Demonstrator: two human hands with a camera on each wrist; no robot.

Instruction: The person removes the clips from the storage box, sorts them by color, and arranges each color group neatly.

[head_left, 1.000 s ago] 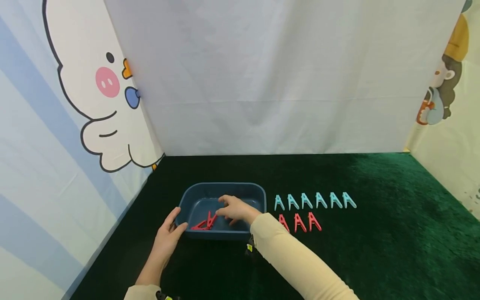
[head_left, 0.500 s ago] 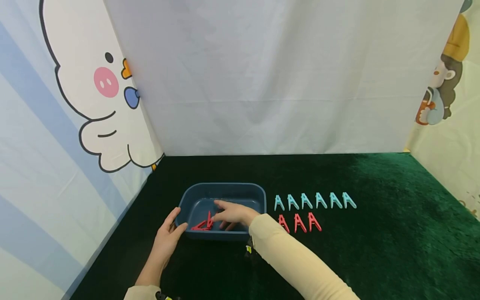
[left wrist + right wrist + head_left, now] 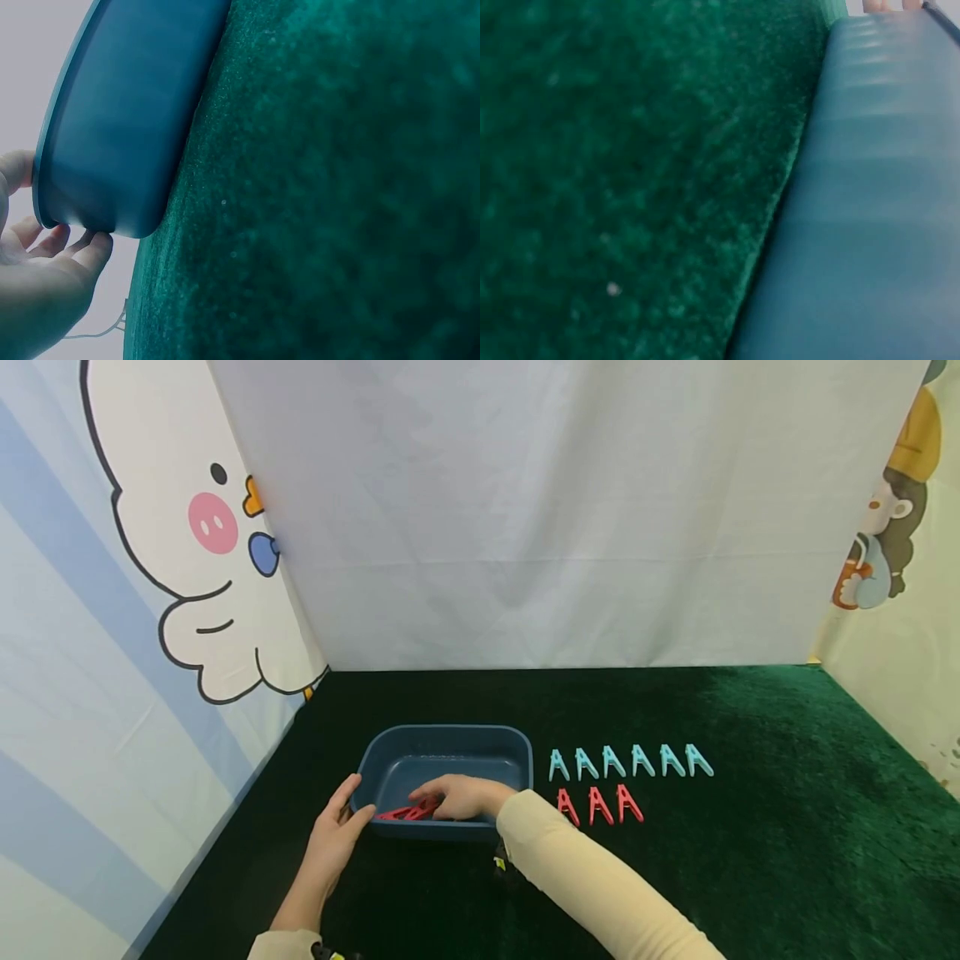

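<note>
In the head view, a blue plastic basin stands on the green cloth, left of centre. My left hand grips its left end, thumb over the rim and fingers against the outer wall, as the left wrist view shows. Reaching inside, my right hand has its fingers on a red clothespin, pinching it near the basin's front left. Another red clothespin lies beside it, partly behind the front rim. The right wrist view holds mostly the basin's outer side; the right hand is out of sight there.
Right of the basin, several light-blue clothespins stretch in a row. Below them lies a shorter row of three red clothespins, the leftmost near my right sleeve. A white curtain hangs behind the green cloth.
My right hand has lowered in the basin and its fingers have closed in on a red clothespin, which has tipped from upright toward lying. The left hand keeps its place.
</note>
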